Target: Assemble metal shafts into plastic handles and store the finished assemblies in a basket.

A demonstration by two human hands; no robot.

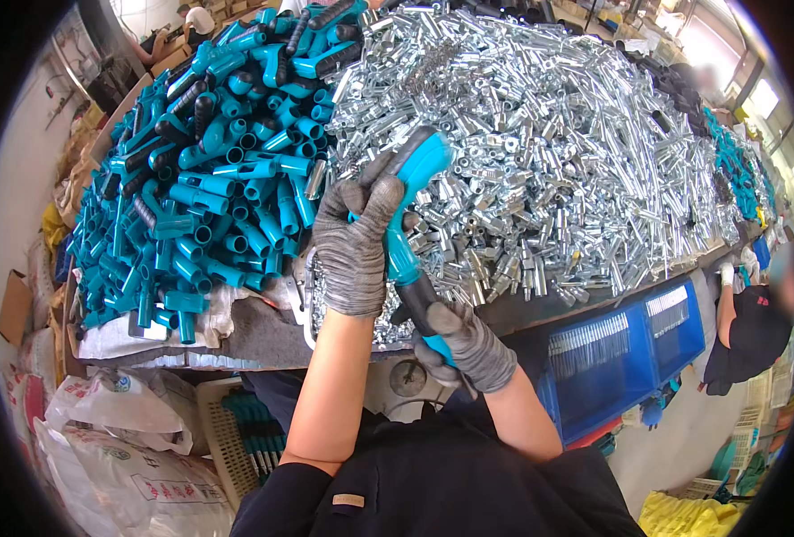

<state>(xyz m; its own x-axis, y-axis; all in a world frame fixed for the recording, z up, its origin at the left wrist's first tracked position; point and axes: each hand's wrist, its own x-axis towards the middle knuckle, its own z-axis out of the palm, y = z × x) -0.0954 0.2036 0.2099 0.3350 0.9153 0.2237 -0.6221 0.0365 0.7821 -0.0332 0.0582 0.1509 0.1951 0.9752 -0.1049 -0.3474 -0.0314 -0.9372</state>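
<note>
Both of my gloved hands are on one long teal tool with black grip parts (pixel 403 257), held at a slant over the bench's front edge. My left hand (pixel 354 242) is closed round its upper part, below the curved black-and-teal head. Lower down, my right hand (pixel 475 349) wraps round the black and teal lower end; a thin metal piece shows beneath it. Ahead on the left lies a heap of teal plastic handle housings (pixel 236 170), some with black grips. Beside it spreads a large heap of shiny metal fittings and rods (pixel 540 143).
Blue bins (pixel 594 407) holding rows of metal rods stand to my right. A person in dark clothes (pixel 747 336) is beyond them. At lower left are white sacks (pixel 137 465) and a beige crate (pixel 213 430) with teal tools. A yellow sack (pixel 687 516) lies at lower right.
</note>
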